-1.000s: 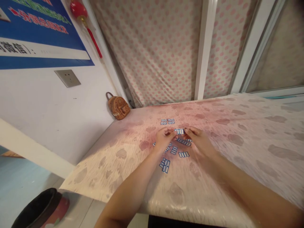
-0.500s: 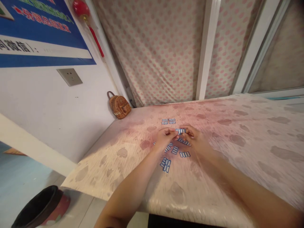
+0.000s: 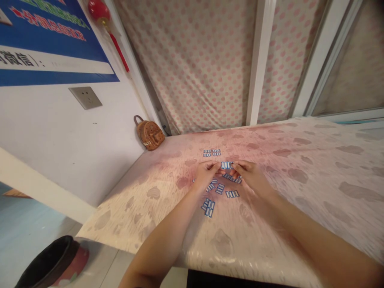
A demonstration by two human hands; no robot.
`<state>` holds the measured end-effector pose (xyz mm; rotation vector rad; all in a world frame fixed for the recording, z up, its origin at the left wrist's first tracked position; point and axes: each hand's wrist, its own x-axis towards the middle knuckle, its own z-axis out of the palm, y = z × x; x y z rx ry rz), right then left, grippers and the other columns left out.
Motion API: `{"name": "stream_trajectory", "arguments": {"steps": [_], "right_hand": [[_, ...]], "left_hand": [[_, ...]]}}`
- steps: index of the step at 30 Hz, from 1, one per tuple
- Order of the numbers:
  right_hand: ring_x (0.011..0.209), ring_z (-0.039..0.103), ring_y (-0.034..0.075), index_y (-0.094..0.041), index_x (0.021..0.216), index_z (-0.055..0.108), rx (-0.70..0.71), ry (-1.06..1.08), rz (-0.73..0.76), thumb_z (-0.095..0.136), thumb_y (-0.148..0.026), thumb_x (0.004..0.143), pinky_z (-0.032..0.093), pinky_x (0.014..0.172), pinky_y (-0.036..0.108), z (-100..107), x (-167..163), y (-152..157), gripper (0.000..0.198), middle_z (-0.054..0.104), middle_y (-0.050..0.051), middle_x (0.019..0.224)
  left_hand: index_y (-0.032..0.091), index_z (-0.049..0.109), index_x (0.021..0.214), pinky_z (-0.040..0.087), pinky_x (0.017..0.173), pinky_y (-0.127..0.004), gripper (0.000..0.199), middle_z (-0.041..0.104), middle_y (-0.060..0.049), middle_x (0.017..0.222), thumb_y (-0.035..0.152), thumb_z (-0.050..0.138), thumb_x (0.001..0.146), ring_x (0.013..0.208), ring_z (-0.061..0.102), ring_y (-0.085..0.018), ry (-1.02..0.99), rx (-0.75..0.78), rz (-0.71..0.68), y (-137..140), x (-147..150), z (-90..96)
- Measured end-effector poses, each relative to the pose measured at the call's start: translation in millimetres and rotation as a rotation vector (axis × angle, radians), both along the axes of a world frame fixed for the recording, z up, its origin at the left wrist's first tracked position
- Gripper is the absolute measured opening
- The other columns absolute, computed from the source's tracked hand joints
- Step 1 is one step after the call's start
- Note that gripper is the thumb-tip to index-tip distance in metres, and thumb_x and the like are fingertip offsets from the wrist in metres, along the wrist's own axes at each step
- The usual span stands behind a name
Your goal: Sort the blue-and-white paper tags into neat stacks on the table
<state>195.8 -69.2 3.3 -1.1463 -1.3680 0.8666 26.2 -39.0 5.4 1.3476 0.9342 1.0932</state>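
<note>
Between my two hands, just above the tabletop, is a small blue-and-white strip point(image 3: 226, 165) marked with white bars outlined in blue. My left hand point(image 3: 207, 174) pinches its left end, and the fingertips of my right hand point(image 3: 247, 173) close on its right end. Several similar blue-and-white pieces point(image 3: 220, 188) lie loose below the hands, some partly hidden by the fingers. Nearer to me, a few overlap in a small pile point(image 3: 208, 208). Beyond the hands, a neat group of these pieces point(image 3: 211, 153) lies in rows.
A patterned cloth covers the table point(image 3: 279, 160). At its far left corner, a small brown backpack-shaped bag point(image 3: 152, 135) leans against the wall. A dark-rimmed bin point(image 3: 51, 264) stands on the floor at lower left. Behind the table hangs a dotted curtain point(image 3: 192, 64).
My right fingers have shifted a little on the strip's right end, and more of its face shows. The loose pieces and the rows have stayed in place; the view has shifted slightly.
</note>
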Motion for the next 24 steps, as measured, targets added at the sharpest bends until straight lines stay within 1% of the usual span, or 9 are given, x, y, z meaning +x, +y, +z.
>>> {"name": "stream_trajectory", "arguments": {"steps": [6,9,11,14,16,17,20,24], "right_hand": [[0.057,0.06,0.017,-0.021,0.063,0.063,-0.012,-0.043,0.032,0.061,-0.047,0.079,0.047,0.059,0.031,2,0,-1,0.031,0.065,0.003,0.06],[0.057,0.059,0.016,-0.02,0.063,0.063,0.014,-0.039,-0.03,0.06,-0.045,0.081,0.048,0.058,0.03,2,2,1,0.031,0.065,0.003,0.061],[0.057,0.059,0.015,-0.02,0.066,0.064,0.038,0.004,-0.095,0.061,-0.045,0.082,0.048,0.058,0.029,2,6,3,0.03,0.066,0.003,0.063],[0.057,0.059,0.014,-0.019,0.069,0.065,0.043,0.105,-0.15,0.065,-0.045,0.079,0.05,0.06,0.028,2,12,7,0.028,0.066,0.003,0.066],[0.057,0.058,0.014,-0.018,0.069,0.065,0.039,0.15,-0.163,0.066,-0.043,0.078,0.051,0.06,0.028,1,15,9,0.027,0.065,0.003,0.065],[0.057,0.058,0.013,-0.018,0.068,0.065,0.037,0.156,-0.165,0.066,-0.042,0.078,0.05,0.06,0.028,1,16,10,0.026,0.065,0.003,0.065],[0.056,0.058,0.013,-0.018,0.069,0.065,0.032,0.136,-0.172,0.064,-0.039,0.079,0.049,0.058,0.027,0,15,10,0.023,0.064,0.003,0.065],[0.057,0.058,0.013,-0.018,0.07,0.064,0.044,0.122,-0.169,0.062,-0.037,0.08,0.049,0.058,0.027,2,14,8,0.022,0.065,0.003,0.066]], "left_hand": [[0.014,0.07,0.08,0.055,0.068,-0.028,0.024,0.074,-0.006,0.075,0.038,0.068,0.082,0.067,0.069,-0.016,0.076,0.067,0.027,1,2,-2.7],[0.014,0.07,0.08,0.052,0.063,-0.025,0.026,0.072,-0.005,0.074,0.04,0.065,0.084,0.064,0.067,-0.015,0.183,0.089,0.019,2,-2,-0.3],[0.014,0.07,0.076,0.046,0.057,-0.023,0.027,0.07,-0.004,0.069,0.04,0.065,0.083,0.06,0.063,-0.014,0.33,0.117,-0.028,0,-7,2.4],[0.013,0.07,0.072,0.041,0.057,-0.022,0.022,0.068,-0.003,0.068,0.034,0.071,0.077,0.062,0.059,-0.013,0.549,0.165,-0.226,-5,-14,5.6],[0.015,0.071,0.076,0.04,0.058,-0.022,0.019,0.068,-0.002,0.072,0.033,0.075,0.072,0.066,0.059,-0.013,0.66,0.193,-0.334,-11,-15,5.6],[0.016,0.072,0.079,0.04,0.059,-0.022,0.02,0.068,-0.001,0.074,0.033,0.076,0.07,0.067,0.06,-0.013,0.715,0.214,-0.355,-14,-14,4.9],[0.019,0.071,0.082,0.038,0.058,-0.022,0.025,0.069,0.0,0.077,0.036,0.08,0.065,0.07,0.06,-0.014,0.851,0.283,-0.348,-20,-10,1.3],[0.019,0.068,0.078,0.038,0.058,-0.022,0.019,0.069,-0.001,0.08,0.031,0.078,0.067,0.073,0.06,-0.015,0.878,0.331,-0.356,-21,-5,-1.6]]}}
